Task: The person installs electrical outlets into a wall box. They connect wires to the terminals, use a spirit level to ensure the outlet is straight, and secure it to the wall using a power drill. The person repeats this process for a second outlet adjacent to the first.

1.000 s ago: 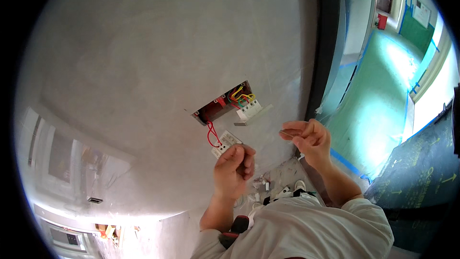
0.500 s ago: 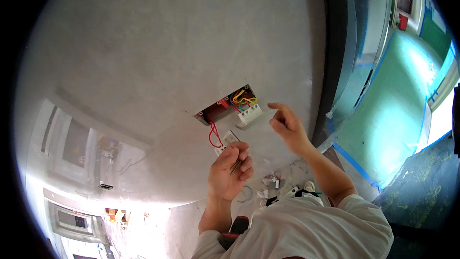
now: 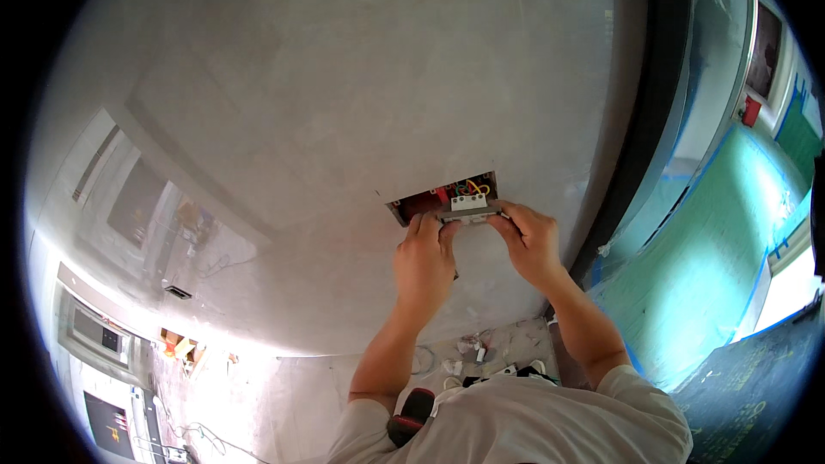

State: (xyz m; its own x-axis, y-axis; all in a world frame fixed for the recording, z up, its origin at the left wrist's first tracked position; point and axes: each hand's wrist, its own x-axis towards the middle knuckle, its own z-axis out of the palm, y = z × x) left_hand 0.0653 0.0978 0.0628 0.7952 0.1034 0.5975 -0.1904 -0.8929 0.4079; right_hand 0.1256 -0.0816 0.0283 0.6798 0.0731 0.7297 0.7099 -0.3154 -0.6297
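A white wall switch or socket module (image 3: pixel 469 204) with a grey plate edge sits between my two hands, in front of the long recessed wall box (image 3: pixel 417 206). Yellow, red and green wires (image 3: pixel 474 188) run from its back into the box. My left hand (image 3: pixel 423 265) grips its left end, thumb and fingers closed. At the other end, my right hand (image 3: pixel 533 245) pinches the plate edge. Below my left fingers a small brownish tip shows, too little to name. The second module with red wires is hidden, apparently behind my left hand.
A smooth grey wall (image 3: pixel 344 77) surrounds the box. To the right stand a dark vertical frame (image 3: pixel 640 137) and green protective sheeting (image 3: pixel 696 275) edged with blue tape. Small scraps (image 3: pixel 477 351) lie on the floor. A black and red tool (image 3: pixel 414 412) hangs at my side.
My right hand has come in from beside the wired module and taken its right end. My left hand has moved up to its left end. The module now faces differently; the red-wired one went out of sight.
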